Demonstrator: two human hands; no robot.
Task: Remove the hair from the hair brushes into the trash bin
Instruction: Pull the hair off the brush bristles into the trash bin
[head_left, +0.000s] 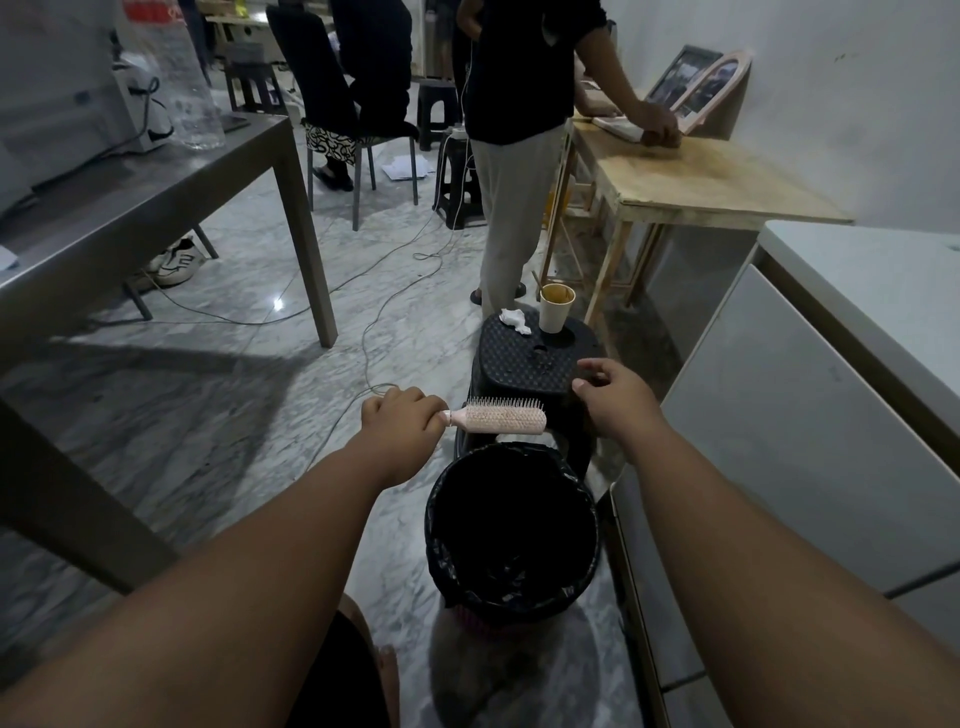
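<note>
Two hands are extended in front of me, both above the floor near the bin. My left hand (400, 415) is closed in a fist around the handle of the pink hair brush (501, 417). The brush lies level, head pointing toward my right hand, bristles facing up and away from me. It is held in the air just beyond the far rim of the trash bin (511, 525), not directly over the opening.

My right hand (615, 397) holds nothing that I can make out. Its fingers are loosely curled, thumb and forefinger close together, and it hovers over the near right corner of the black stool (532, 356). Whether a strand of hair is pinched there cannot be confirmed; the view is too dim and coarse.

The trash bin stands on the marble floor (218, 415), lined with a black bag, directly in front of the stool. Its interior reads as solid black.

On the stool top, at the far edge, stand a paper cup (556, 306) and, to its left, a crumpled white tissue (514, 319).

Another person (514, 156) stands beyond the stool, beside a wooden table (722, 182).
</note>
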